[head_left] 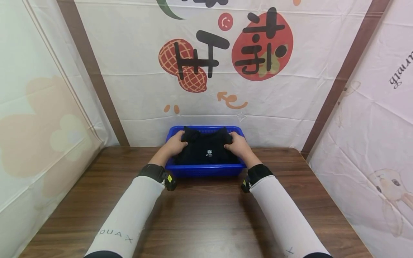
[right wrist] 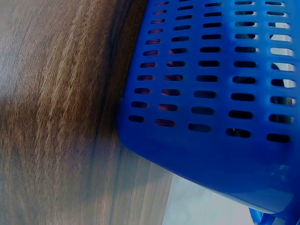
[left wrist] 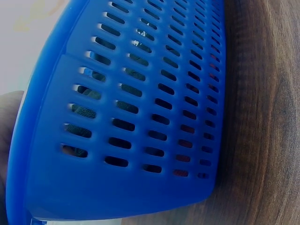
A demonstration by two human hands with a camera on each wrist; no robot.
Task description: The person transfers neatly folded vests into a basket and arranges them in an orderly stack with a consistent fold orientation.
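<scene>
A folded black shirt with a small white print on its front lies inside a blue plastic basket in the head view. My left hand pinches the shirt's left side between thumb and fingers, just inside the rim. On the opposite side, my right hand pinches the shirt's right edge in the same way. Most fingertips are hidden by the cloth. Slotted basket walls fill the left wrist view and right wrist view. Through the slots, dark cloth and, lower down, something reddish can be seen.
The basket stands at the far edge of a brown wooden table, close to a printed fabric backdrop. More fabric walls rise at left and right. Black straps with small cameras circle both wrists.
</scene>
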